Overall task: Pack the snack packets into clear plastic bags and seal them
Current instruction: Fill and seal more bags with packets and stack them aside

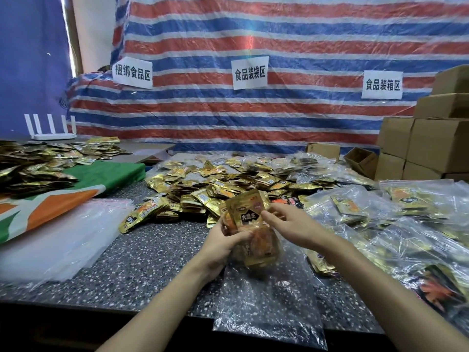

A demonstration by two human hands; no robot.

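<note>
Packets: we see a bundle of gold snack packets [247,219] held upright just above the bench [152,255], between both hands.
Left fingers: the left hand [223,247] has its fingers curled round the bundle's lower left side, gripping it from below.
Right fingers: the right hand [289,224] has its fingers bent onto the bundle's upper right edge, pinching it.
Clear bag: a clear plastic bag [269,306] lies under the hands, and its lower end hangs over the near edge of the bench.
Hard to make out: the bundle's lower end shows blurred through film, so we take it to be inside the bag's mouth. We cannot tell how deep, nor count the packets.
Loose pile [215,184]: more gold packets are heaped on the bench just behind the hands.
Filled bags [355,207]: these lie to the right and hold gold packets, and the nearest ones are cut off by the frame.
Empty bags [55,240]: a flat stack lies at the left.
Cardboard boxes [426,148]: they are stacked at far right, and we cannot see what is in them.
</note>
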